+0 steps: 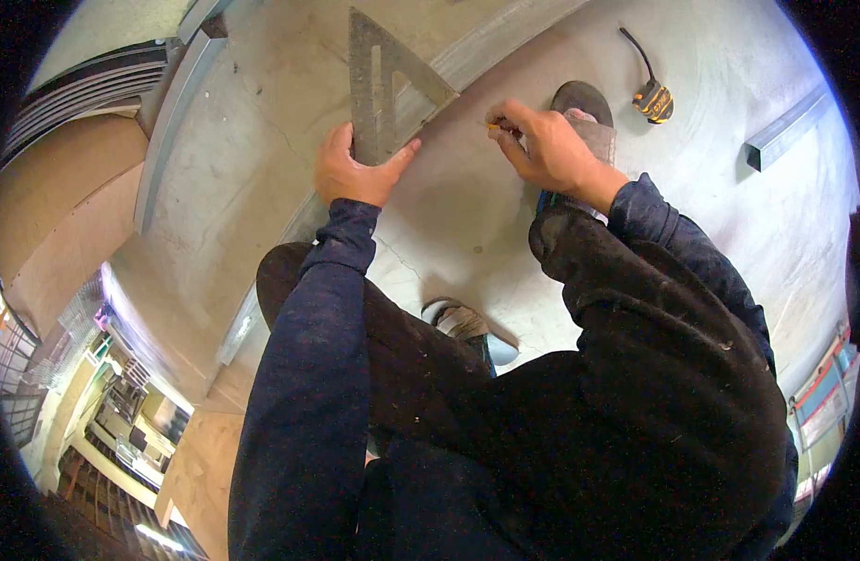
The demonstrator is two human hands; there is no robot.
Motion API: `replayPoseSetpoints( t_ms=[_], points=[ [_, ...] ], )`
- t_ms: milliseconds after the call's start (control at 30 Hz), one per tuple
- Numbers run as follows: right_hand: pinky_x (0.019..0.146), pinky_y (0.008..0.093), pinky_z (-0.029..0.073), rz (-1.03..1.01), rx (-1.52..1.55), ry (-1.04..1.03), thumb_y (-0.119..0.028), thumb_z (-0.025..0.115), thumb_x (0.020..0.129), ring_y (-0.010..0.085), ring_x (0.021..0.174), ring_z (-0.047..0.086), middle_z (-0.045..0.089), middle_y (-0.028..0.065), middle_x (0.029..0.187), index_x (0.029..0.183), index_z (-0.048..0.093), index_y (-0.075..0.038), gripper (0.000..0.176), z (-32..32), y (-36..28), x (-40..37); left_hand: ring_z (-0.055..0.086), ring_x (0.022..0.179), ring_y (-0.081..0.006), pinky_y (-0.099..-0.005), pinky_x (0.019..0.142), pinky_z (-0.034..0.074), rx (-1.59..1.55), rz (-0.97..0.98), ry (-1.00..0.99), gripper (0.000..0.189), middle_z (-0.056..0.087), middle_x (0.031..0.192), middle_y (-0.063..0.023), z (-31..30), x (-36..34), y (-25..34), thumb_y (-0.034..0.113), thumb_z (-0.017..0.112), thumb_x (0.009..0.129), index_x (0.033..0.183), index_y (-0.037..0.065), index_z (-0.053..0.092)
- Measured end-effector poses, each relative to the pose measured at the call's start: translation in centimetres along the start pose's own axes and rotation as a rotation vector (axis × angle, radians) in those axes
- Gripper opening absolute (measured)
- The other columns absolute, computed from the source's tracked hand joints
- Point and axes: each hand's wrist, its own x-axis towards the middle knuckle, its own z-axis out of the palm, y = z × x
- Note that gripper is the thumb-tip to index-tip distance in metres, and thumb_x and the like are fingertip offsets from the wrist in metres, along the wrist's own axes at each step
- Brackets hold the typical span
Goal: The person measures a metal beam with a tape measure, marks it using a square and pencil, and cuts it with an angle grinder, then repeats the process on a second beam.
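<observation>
My left hand grips the lower corner of a grey metal speed square, a triangle with a slot cut in it. The square lies against a long metal tube that runs diagonally across the floor. My right hand is pinched on a small yellow object, perhaps a pencil or marker, most of it hidden by the fingers. It is held to the right of the square, apart from it.
A yellow and black tape measure lies on the concrete floor at upper right. A short square metal tube lies farther right. Wooden panels and a metal bar stand at left. My shoes are on the floor below me.
</observation>
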Motion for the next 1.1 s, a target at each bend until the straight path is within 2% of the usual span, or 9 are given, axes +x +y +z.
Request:
replayPoseSetpoints(
  t_ms=[167,233,267,333,567,633,1100],
  points=[
    [0.072,0.0397,0.055,-0.028,-0.049,0.155,-0.009,0.067,0.091,0.0354,0.081,0.07,0.07,0.0178,0.092,0.102,0.067,-0.003,0.013,-1.2,-1.7,2.5,0.064,0.082,-0.0347,-0.0443,0.072,0.052,0.003,0.022,0.011,0.064,0.066,0.088,-0.0134,0.0,-0.2,-0.2,0.051,0.091,0.056,0.093,0.006,0.066],
    [0.071,0.0387,0.054,-0.245,-0.091,0.263,-0.007,0.069,0.087,0.0355,0.08,0.068,0.068,0.0164,0.093,0.1,0.07,-0.004,0.013,-1.7,-1.7,3.8,0.064,0.082,-0.0352,-0.0445,0.072,0.052,0.031,-0.001,0.006,0.062,0.066,0.088,-0.0133,0.0,-0.3,-0.1,0.049,0.092,0.056,0.094,0.007,0.066],
    [0.071,0.0387,0.054,-0.246,-0.091,0.263,-0.007,0.069,0.087,0.0355,0.08,0.068,0.068,0.0164,0.093,0.1,0.07,-0.004,0.013,-1.7,-1.5,4.2,0.064,0.082,-0.0352,-0.0445,0.072,0.052,0.031,-0.001,0.006,0.062,0.066,0.088,-0.0133,0.0,-0.3,-0.1,0.049,0.092,0.056,0.094,0.007,0.066],
    [0.078,0.048,0.053,-0.235,-0.079,0.249,-0.016,0.067,0.089,0.0414,0.087,0.062,0.063,0.0185,0.091,0.1,0.067,-0.004,0.016,-1.7,-1.3,4.7,0.064,0.084,-0.0354,-0.0448,0.073,0.052,-0.028,0.012,0.016,0.06,0.066,0.089,-0.0136,0.0,-0.4,-0.1,0.046,0.092,0.056,0.094,0.007,0.066],
    [0.076,0.0489,0.053,-0.191,-0.114,0.217,-0.016,0.066,0.09,0.0424,0.086,0.063,0.062,0.02,0.09,0.096,0.063,-0.002,0.015,-1.3,-0.7,4.1,0.064,0.087,-0.0355,-0.0448,0.075,0.052,-0.048,0.039,0.036,0.057,0.067,0.092,-0.0137,0.0,-0.4,-0.2,0.041,0.092,0.056,0.095,0.008,0.067],
    [0.07,0.0408,0.052,-0.23,-0.104,0.279,-0.005,0.069,0.086,0.0355,0.078,0.065,0.065,0.0166,0.088,0.094,0.066,-0.001,0.009,-1.0,-0.5,4.0,0.064,0.088,-0.0354,-0.0445,0.076,0.052,-0.067,0.03,0.01,0.058,0.067,0.093,-0.0137,0.0,-0.4,-0.3,0.04,0.092,0.056,0.097,0.007,0.067],
    [0.07,0.0379,0.054,-0.215,-0.066,0.261,-0.002,0.068,0.087,0.0322,0.079,0.066,0.065,0.0161,0.091,0.096,0.065,-0.001,0.01,-0.8,-0.8,3.6,0.064,0.089,-0.036,-0.0445,0.078,0.053,-0.063,0.039,0.016,0.059,0.067,0.095,-0.0151,-0.1,-0.7,-0.2,0.039,0.091,0.058,0.1,0.006,0.068]
  ],
)
